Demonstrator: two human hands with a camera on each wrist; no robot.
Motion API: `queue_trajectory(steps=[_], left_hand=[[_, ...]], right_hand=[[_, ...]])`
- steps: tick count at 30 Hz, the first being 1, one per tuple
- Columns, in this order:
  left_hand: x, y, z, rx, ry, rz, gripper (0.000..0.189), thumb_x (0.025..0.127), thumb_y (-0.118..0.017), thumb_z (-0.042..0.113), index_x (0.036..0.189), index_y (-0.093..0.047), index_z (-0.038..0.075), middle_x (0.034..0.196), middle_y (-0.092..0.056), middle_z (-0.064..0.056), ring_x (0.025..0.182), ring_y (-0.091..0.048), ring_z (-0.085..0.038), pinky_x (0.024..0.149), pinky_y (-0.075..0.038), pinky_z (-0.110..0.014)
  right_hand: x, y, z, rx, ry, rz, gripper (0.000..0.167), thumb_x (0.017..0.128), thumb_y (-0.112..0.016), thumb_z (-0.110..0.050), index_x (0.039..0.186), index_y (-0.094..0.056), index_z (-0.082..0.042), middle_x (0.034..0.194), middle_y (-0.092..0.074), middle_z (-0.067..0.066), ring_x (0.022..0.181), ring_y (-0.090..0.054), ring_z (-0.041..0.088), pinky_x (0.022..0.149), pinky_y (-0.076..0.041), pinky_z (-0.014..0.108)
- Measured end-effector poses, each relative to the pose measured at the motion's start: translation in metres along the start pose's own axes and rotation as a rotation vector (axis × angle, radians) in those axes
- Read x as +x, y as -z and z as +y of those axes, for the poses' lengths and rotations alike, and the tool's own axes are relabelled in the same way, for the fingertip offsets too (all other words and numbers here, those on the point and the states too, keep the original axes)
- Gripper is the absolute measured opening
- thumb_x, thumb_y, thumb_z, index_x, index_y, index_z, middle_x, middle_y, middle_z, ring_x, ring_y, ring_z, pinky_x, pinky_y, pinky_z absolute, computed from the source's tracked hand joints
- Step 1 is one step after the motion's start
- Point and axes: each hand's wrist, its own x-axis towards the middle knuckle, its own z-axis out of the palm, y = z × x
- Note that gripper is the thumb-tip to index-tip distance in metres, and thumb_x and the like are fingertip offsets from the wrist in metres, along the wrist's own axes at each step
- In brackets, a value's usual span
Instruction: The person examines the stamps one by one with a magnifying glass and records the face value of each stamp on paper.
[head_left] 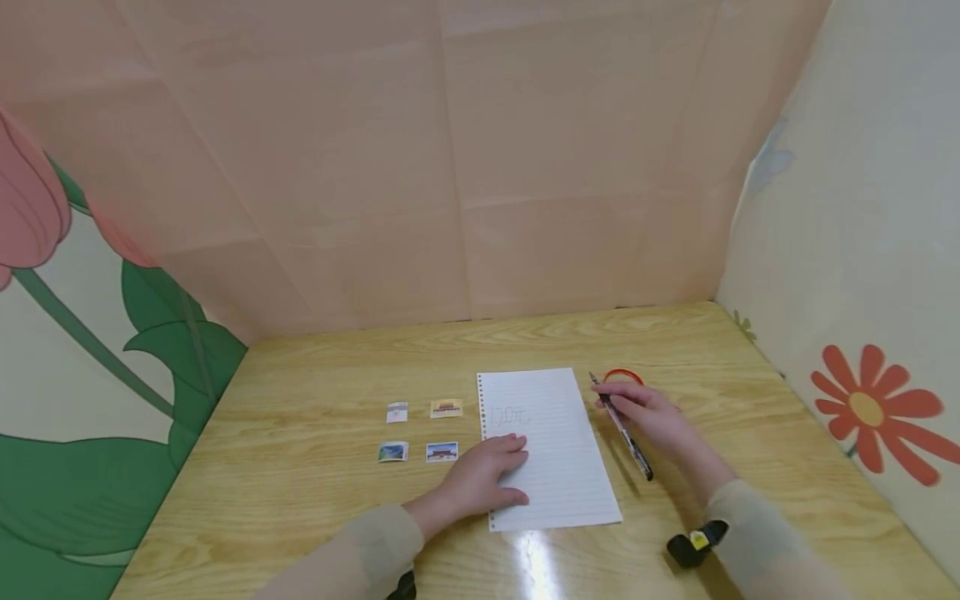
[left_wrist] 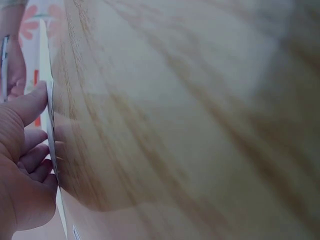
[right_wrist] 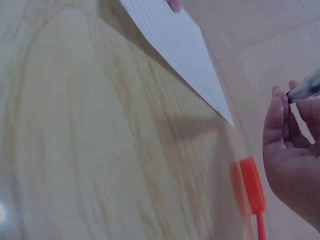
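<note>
A lined loose-leaf sheet point(head_left: 555, 450) lies on the table with punched holes along its left edge and faint handwriting near the top. My left hand point(head_left: 483, 475) rests on its left side, fingers and thumb extended; the left wrist view shows that hand point(left_wrist: 25, 160) at the paper's edge. To the right of the sheet, my right hand point(head_left: 648, 412) pinches a dark patterned pen point(head_left: 630, 440) above the table. The pen's thin end points up and left. In the right wrist view the fingers point(right_wrist: 275, 120) curl around the pen point(right_wrist: 305, 91).
Several small stamp-like pictures, among them a yellow one point(head_left: 446, 408) and a blue one point(head_left: 442, 452), lie left of the sheet. A red round-rimmed thing point(head_left: 624, 373), with a thin red stem in the right wrist view, sits behind my right hand. Walls border the wooden table point(head_left: 300, 433).
</note>
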Motion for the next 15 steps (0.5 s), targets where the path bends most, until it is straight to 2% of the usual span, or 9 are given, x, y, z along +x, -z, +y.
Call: queue_trajectory(steps=[2, 5, 7, 9, 12, 15], left_hand=[[0.0, -0.001, -0.001, 0.004, 0.0, -0.002, 0.066, 0.087, -0.073, 0.045, 0.139, -0.056, 0.008, 0.151, -0.044, -0.004, 0.14, -0.039, -0.02, 0.115, -0.031, -0.035], [0.001, -0.002, -0.001, -0.003, -0.001, -0.003, 0.066, 0.087, -0.073, 0.045, 0.139, -0.056, 0.008, 0.152, -0.044, -0.004, 0.14, -0.039, -0.019, 0.115, -0.031, -0.034], [0.001, -0.001, -0.001, -0.007, -0.002, -0.004, 0.066, 0.088, -0.073, 0.044, 0.139, -0.056, 0.008, 0.152, -0.044, -0.004, 0.14, -0.039, -0.019, 0.115, -0.031, -0.034], [0.001, -0.001, -0.001, -0.009, -0.001, -0.004, 0.066, 0.087, -0.073, 0.044, 0.139, -0.056, 0.008, 0.152, -0.044, -0.004, 0.14, -0.039, -0.019, 0.115, -0.031, -0.034], [0.001, 0.0, 0.0, -0.012, 0.006, -0.009, 0.066, 0.088, -0.073, 0.044, 0.139, -0.056, 0.008, 0.152, -0.044, -0.004, 0.14, -0.039, -0.019, 0.115, -0.031, -0.034], [0.001, 0.0, 0.0, -0.022, 0.017, -0.02, 0.065, 0.088, -0.073, 0.044, 0.14, -0.056, 0.009, 0.152, -0.043, -0.003, 0.141, -0.038, -0.018, 0.115, -0.031, -0.035]], right_hand=[[0.003, -0.004, 0.004, 0.117, 0.023, -0.06, 0.035, 0.103, -0.051, -0.004, 0.134, -0.053, 0.01, 0.118, -0.065, 0.012, 0.107, -0.064, 0.016, 0.089, -0.055, 0.026], [0.008, -0.013, 0.006, 0.207, 0.075, -0.106, 0.039, 0.098, -0.054, 0.004, 0.135, -0.047, 0.016, 0.112, -0.066, 0.007, 0.105, -0.064, 0.014, 0.091, -0.054, 0.028], [0.009, -0.022, 0.002, 0.128, 0.066, -0.06, 0.041, 0.098, -0.057, 0.001, 0.134, -0.046, 0.016, 0.109, -0.064, 0.009, 0.099, -0.064, 0.011, 0.088, -0.055, 0.027], [0.012, -0.028, 0.002, 0.067, 0.049, -0.007, 0.042, 0.099, -0.059, -0.005, 0.134, -0.047, 0.014, 0.107, -0.061, 0.017, 0.095, -0.062, 0.012, 0.086, -0.055, 0.026], [0.017, -0.034, 0.002, -0.095, -0.052, 0.075, 0.042, 0.101, -0.059, -0.023, 0.137, -0.055, -0.001, 0.115, -0.057, 0.023, 0.095, -0.06, 0.015, 0.084, -0.054, 0.023], [0.025, -0.038, 0.004, -0.143, -0.089, 0.103, 0.046, 0.1, -0.06, -0.034, 0.137, -0.059, -0.007, 0.12, -0.061, 0.019, 0.099, -0.061, 0.021, 0.085, -0.054, 0.022]])
